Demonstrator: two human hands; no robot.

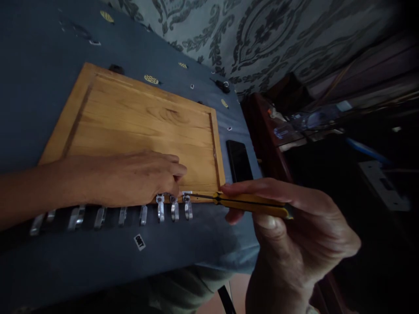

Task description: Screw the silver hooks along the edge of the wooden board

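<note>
A framed wooden panel (144,117) lies on the blue cloth. Several silvery metal hooks (175,211) run along its near edge. My right hand (294,226) grips a yellow-handled screwdriver (252,205) between thumb and fingers, its shaft pointing left. The screwdriver's tip reaches the base of the last metal hook on the right, beside my left fingertips. My left hand (134,176) lies across the panel's near side, with its fingers curled down close to that hook. What those fingertips pinch, if anything, is hidden.
A black phone (238,159) lies right of the panel, with a dark key-like object (222,85) farther back. Patterned wall covering (209,30) rises behind the cloth-covered table (183,248). A reddish-brown wooden piece of furniture (262,120) stands to the right, with clutter on it.
</note>
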